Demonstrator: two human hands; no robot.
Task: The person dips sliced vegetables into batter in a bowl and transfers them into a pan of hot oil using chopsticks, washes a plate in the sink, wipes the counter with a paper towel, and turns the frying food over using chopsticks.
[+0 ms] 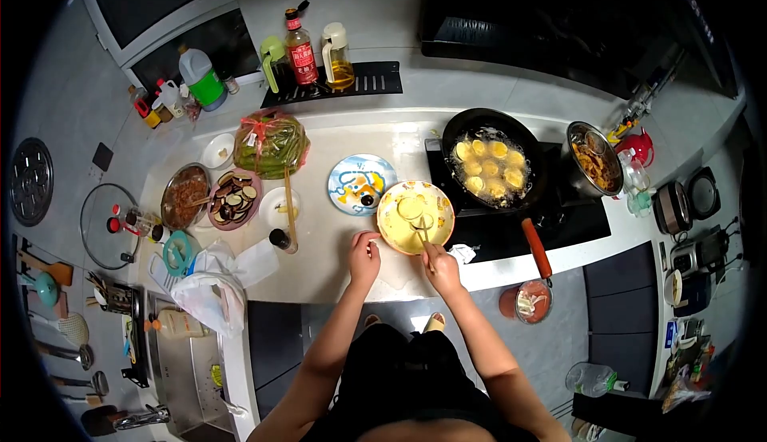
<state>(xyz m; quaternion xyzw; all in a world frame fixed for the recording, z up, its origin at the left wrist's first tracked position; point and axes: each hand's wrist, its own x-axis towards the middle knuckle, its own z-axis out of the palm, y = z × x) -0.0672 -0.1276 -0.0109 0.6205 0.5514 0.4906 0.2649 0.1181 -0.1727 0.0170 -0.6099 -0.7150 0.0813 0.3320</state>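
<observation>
My right hand (441, 271) is closed around a pair of chopsticks (422, 232), their tips down in a yellow patterned bowl (385, 232). Pale batter fills part of this bowl, with round coated slices (411, 207) in it. At the bowl's left side, my left hand (365, 258) has its fingers curled in, close to the rim; I see nothing in it. A black wok (457, 126) on the hob holds several golden round pieces (489, 167) in bubbling oil. Behind the bowl, a blue and white plate (343, 177) sits on the counter.
A red wok handle (537, 248) juts over the counter's front edge. Right of the wok stands a steel pot (593, 158) of fried food. To the left are a pink plate of dark-skinned slices (234, 199), a pan of minced filling (185, 196), bagged green beans (272, 145) and a plastic bag (209, 294).
</observation>
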